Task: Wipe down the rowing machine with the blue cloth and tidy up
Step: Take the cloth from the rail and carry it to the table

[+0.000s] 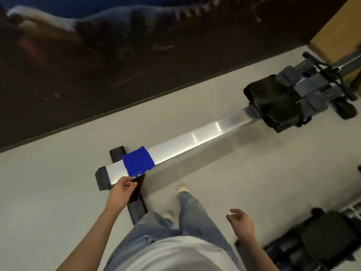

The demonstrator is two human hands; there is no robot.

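Note:
The rowing machine's silver rail (195, 137) runs diagonally from a black end cap at lower left up to the black seat (273, 106) at upper right. A blue cloth (138, 161) lies draped over the rail near the rear foot. My left hand (122, 192) reaches to the cloth's near edge, fingers pinched at its lower corner; whether it grips the cloth is hard to tell. My right hand (242, 225) hangs free at the lower right, fingers apart and holding nothing.
A black rear stabiliser bar (136, 208) crosses under the rail by my feet. A dark wall mural fills the upper left. A wooden panel (338, 32) stands at upper right. Another black exercise machine (316, 237) sits on the pale tiled floor at lower right.

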